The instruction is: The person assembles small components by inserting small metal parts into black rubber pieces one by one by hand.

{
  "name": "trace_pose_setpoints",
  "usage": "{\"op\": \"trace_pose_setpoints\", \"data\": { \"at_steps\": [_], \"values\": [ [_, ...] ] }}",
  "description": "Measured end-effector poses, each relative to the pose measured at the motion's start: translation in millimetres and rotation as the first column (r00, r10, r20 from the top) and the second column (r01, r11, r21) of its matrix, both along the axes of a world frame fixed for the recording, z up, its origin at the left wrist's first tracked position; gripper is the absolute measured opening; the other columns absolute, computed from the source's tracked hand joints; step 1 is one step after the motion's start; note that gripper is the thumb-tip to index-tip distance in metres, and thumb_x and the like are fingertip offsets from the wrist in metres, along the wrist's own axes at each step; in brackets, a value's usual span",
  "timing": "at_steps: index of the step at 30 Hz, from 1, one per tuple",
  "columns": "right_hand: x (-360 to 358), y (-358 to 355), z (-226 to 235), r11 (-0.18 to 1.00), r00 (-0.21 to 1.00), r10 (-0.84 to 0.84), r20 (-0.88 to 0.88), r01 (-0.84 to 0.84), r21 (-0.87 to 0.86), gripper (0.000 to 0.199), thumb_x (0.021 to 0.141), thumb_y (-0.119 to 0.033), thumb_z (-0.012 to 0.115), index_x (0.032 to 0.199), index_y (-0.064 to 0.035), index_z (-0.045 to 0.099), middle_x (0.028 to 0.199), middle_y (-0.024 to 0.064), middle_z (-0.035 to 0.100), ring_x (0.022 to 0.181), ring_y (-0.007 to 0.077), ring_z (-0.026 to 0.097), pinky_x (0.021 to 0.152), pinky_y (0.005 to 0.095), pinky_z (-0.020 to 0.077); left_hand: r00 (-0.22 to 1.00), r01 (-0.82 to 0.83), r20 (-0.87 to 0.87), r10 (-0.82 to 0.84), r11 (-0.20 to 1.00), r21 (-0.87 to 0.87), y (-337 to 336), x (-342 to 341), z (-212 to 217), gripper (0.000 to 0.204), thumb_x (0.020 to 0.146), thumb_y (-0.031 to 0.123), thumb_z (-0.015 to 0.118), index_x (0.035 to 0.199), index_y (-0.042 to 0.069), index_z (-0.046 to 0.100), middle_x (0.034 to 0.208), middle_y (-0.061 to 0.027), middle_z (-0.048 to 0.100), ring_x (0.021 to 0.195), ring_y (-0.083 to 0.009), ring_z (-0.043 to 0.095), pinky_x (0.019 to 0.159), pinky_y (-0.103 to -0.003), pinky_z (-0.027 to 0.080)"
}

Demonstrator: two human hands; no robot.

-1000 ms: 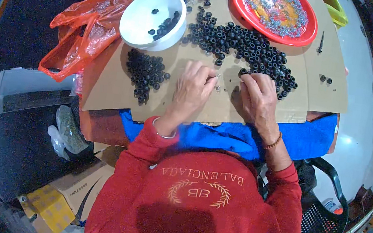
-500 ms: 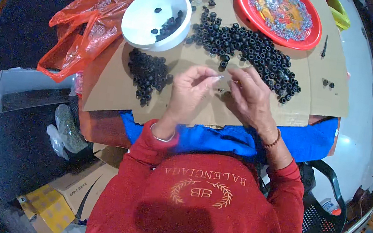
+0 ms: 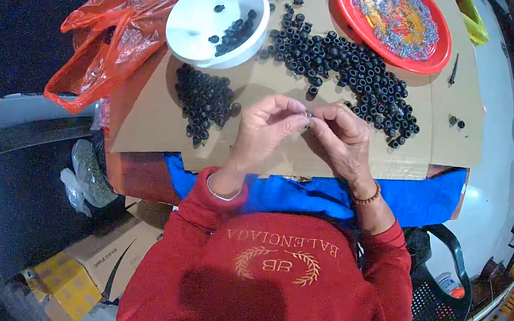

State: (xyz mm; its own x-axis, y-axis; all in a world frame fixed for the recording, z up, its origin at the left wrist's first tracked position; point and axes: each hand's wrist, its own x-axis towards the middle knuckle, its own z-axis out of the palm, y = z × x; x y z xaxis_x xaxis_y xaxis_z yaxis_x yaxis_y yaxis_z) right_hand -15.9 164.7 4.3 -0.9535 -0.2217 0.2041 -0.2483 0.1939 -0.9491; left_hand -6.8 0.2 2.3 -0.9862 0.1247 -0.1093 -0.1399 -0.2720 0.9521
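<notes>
Over the cardboard, my left hand (image 3: 262, 132) and my right hand (image 3: 347, 141) meet fingertip to fingertip. Both pinch a tiny shiny piece (image 3: 308, 115), mostly covered by the fingers; its kind is too small to make out. Just beyond my right hand spreads a large heap of small black ring-shaped parts (image 3: 348, 62), hollow in the middle. To the left of my left hand lies a smaller pile of black parts (image 3: 203, 101). A white bowl (image 3: 188, 18) behind that pile holds several more black parts.
At the back right stands a red tray (image 3: 440, 60) with a heap of small silvery clear pieces. A red plastic bag (image 3: 128, 30) lies at the left edge of the cardboard (image 3: 399, 166). A thin dark tool (image 3: 454, 69) and two loose black parts lie at the right. Blue cloth (image 3: 409, 190) covers the near edge.
My right hand has come in from slightly apart, and its fingertips now meet those of my left hand at the tiny shiny piece. The view has shifted a little.
</notes>
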Motion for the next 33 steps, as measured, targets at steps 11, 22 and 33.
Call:
{"op": "trace_pose_setpoints", "data": {
  "at_steps": [11, 22, 33],
  "values": [
    [-5.7, 6.6, -15.6, 0.948, 0.883, 0.106, -0.457, 0.048, 0.314, 0.019, 0.071, -0.001, 0.065, 0.088, -0.0020, 0.057, 0.078, 0.0122, 0.055, 0.064, 0.0277, 0.052, 0.056, 0.0338, 0.0432, 0.956, -0.229, -0.288, 0.053, 0.749, -0.621, -1.0, 2.6, 0.5, 0.010, 0.078, 0.005, 0.066, 0.081, 0.003, 0.057, 0.074, -0.0062, 0.059, 0.067, -0.0158, 0.058, 0.061, -0.027, 0.045],
    [-29.6, -3.6, 11.2, 0.832, 0.887, -0.099, -0.452, 0.322, 0.451, 0.015, 0.075, -0.004, 0.063, 0.090, -0.0042, 0.060, 0.079, 0.0108, 0.054, 0.068, 0.0275, 0.055, 0.059, 0.0366, 0.0457, 0.877, -0.291, -0.472, -0.091, 0.681, -0.672, -2.1, -6.7, -6.0, 0.014, 0.071, 0.005, 0.066, 0.081, 0.004, 0.057, 0.075, -0.0104, 0.055, 0.071, -0.0269, 0.053, 0.061, -0.037, 0.044],
    [-39.0, 3.6, 18.4, 0.714, 0.913, 0.039, -0.407, 0.260, 0.650, 0.012, 0.073, -0.008, 0.063, 0.084, -0.0047, 0.060, 0.077, 0.0079, 0.054, 0.072, 0.0249, 0.058, 0.059, 0.0347, 0.0484, 0.870, -0.339, -0.489, 0.060, 0.792, -0.507, -2.2, -3.1, -7.2, 0.011, 0.076, 0.003, 0.066, 0.083, 0.003, 0.058, 0.075, -0.0031, 0.058, 0.060, -0.0098, 0.052, 0.057, -0.023, 0.043]
  ]
}}
